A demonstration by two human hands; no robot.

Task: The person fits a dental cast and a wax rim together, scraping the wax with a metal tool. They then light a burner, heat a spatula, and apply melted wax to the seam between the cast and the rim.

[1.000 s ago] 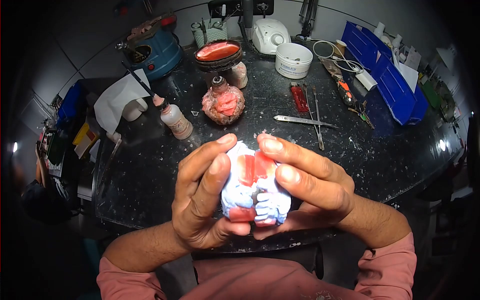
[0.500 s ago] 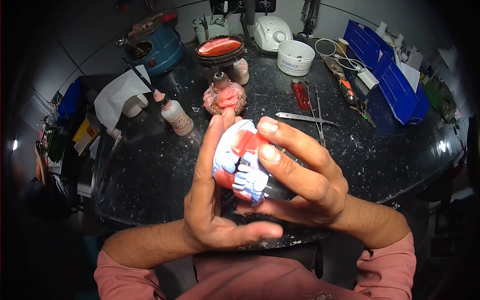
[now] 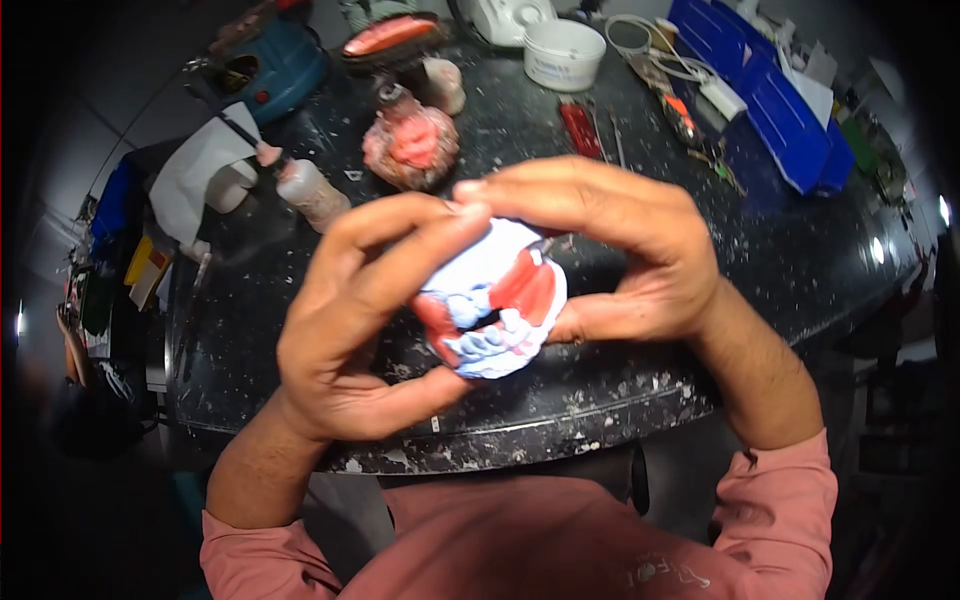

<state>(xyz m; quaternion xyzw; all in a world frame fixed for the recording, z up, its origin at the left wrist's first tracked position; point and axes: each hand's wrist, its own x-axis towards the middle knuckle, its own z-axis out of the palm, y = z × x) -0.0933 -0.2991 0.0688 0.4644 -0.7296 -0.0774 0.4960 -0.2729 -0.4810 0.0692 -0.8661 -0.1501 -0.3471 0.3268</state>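
Both hands hold a pale blue-white dental cast (image 3: pixel 492 250) above the near part of the bench. Its upper and lower teeth face me, with a dark gap between them. Red wax (image 3: pixel 528 284) covers the gum areas on both sides. My left hand (image 3: pixel 350 310) grips the left side, fingers at the top and thumb under the lower edge. My right hand (image 3: pixel 640 240) curves around the right side, fingertips meeting the left fingers at the top and thumb at the lower right. The fingers hide part of the cast's top.
Beyond the hands stand a burner caked in pink wax (image 3: pixel 412 150), a dropper bottle (image 3: pixel 312 195) and a white tub (image 3: pixel 563 62). A red-handled tool (image 3: pixel 580 130) lies near a blue bin (image 3: pixel 800 140). Another person's arm (image 3: pixel 72 325) shows at far left.
The cast has been turned and tipped, so its teeth face lower and more white base shows. My left thumb now presses its lower edge. The view has shifted; bench items appear higher.
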